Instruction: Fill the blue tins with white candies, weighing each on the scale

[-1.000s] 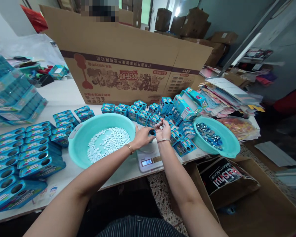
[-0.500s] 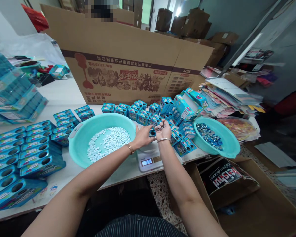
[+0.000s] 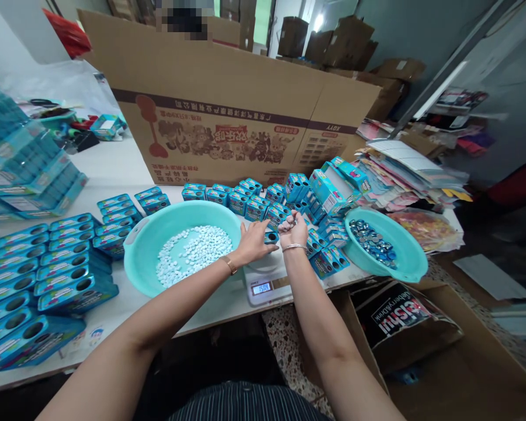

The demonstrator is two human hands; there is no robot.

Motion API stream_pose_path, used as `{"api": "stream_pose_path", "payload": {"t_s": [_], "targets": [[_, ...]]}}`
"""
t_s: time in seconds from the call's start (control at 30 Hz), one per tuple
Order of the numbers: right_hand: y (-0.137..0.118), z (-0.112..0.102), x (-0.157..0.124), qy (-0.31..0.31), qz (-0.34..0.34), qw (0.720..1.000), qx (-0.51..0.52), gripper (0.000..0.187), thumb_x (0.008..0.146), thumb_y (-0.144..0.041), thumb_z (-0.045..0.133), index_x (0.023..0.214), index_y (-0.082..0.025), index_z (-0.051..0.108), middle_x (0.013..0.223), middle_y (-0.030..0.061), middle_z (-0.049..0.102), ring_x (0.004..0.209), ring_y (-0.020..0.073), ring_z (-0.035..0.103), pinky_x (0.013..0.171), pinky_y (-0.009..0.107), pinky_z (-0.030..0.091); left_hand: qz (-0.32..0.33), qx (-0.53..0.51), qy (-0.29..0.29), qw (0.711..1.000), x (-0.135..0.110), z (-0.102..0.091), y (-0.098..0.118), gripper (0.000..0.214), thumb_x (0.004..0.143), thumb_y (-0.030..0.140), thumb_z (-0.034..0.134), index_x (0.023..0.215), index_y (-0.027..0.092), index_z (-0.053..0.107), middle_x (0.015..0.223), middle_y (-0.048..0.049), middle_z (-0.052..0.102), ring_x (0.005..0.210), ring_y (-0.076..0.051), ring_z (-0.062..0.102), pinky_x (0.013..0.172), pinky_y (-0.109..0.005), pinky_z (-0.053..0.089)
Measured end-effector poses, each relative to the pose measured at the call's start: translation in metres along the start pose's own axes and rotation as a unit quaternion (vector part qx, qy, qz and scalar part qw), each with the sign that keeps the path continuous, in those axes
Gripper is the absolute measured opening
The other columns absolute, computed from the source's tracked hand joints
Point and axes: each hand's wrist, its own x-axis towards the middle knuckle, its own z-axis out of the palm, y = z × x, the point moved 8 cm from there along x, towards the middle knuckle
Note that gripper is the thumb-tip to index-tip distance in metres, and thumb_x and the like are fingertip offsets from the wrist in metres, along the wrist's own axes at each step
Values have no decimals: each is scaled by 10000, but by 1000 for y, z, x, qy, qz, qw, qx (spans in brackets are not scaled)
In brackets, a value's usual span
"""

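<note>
My left hand [image 3: 254, 241] grips a small blue tin [image 3: 270, 237] held over a white digital scale [image 3: 263, 280]. Right beside the tin, my right hand [image 3: 293, 229] is cupped, with its fingers pinched on small white tablets. A teal basin [image 3: 144, 257] of white tablets [image 3: 195, 251] sits left of the scale. On the right stands a second teal basin [image 3: 409, 266] holding round blue lids [image 3: 370, 237].
Rows of blue tins [image 3: 44, 275] lie at the left and more [image 3: 245, 199] stand behind the basins. A big printed carton [image 3: 228, 111] walls off the back. Paper stacks [image 3: 403, 169] lie at the right. Open cardboard boxes [image 3: 421, 345] sit on the floor by the table edge.
The scale's reading has dropped. My hands stay at the tin, with the right hand's fingers curled a little higher.
</note>
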Motion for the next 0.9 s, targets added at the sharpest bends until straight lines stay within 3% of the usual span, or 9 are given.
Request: {"api": "stream_pose_path", "payload": {"t_s": [0.3,0.53,0.7,0.9], "targets": [[0,2,-2,3,8,1000,20,175,886,-220,395,722,-198,454,452,-118,339,328,26,255,342,141,240,5,6,5,1000,0,-3,2,748,727,435,682,1361,187,372,1350,-143,500,1296,-307,393,1096,-604,171],[5,3,-4,20,-29,999,-13,158,857,-283,464,720,-205,468,432,-114,371,364,49,372,423,168,400,14,-8,8,1000,4,4,3,632,734,389,660,1308,214,461,1292,-116,565,1250,-319,448,1085,-646,150],[3,2,-3,15,-70,997,-33,184,834,-325,518,706,-197,479,440,-96,425,388,59,423,418,168,391,18,-8,6,1000,6,5,4,498,762,355,624,1236,221,545,1212,-103,623,1195,-321,499,1075,-662,150],[7,-1,2,13,-26,1000,6,185,864,-306,488,712,-203,469,418,-121,351,370,53,386,476,190,446,17,-4,2,1000,4,3,2,542,757,378,649,1259,215,525,1268,-118,592,1238,-315,460,1091,-643,126]]}}
